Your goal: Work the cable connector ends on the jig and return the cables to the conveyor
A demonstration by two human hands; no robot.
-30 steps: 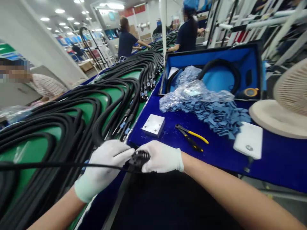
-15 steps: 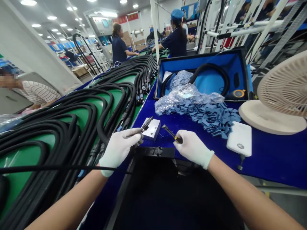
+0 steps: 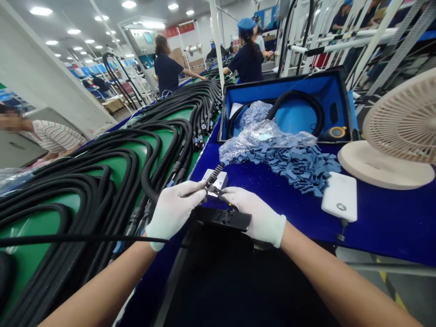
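Note:
My left hand (image 3: 177, 206), in a white glove, pinches a black ribbed cable end (image 3: 215, 174) between thumb and fingers. The ribbed part points up and away, above a white block (image 3: 220, 180) on the blue table. My gloved right hand (image 3: 254, 211) is closed around a small hand tool (image 3: 218, 190) with a dark head and a black-and-yellow handle. The tool's head meets the cable end by my left fingertips; its exact kind is unclear. Just below both hands is a black bar (image 3: 235, 219) with small fittings on it.
Thick black cables (image 3: 126, 156) cover the green surface at left. Blue clips (image 3: 296, 165) lie heaped beside a plastic bag (image 3: 259, 136). Behind stands a blue bin (image 3: 293, 127). A white device (image 3: 339, 197) and a fan (image 3: 402, 122) are at right. Co-workers (image 3: 168, 63) stand farther back.
My right hand has moved left, bringing the tool against the cable end. My left hand has shifted slightly right, and the black bar below now looks tilted.

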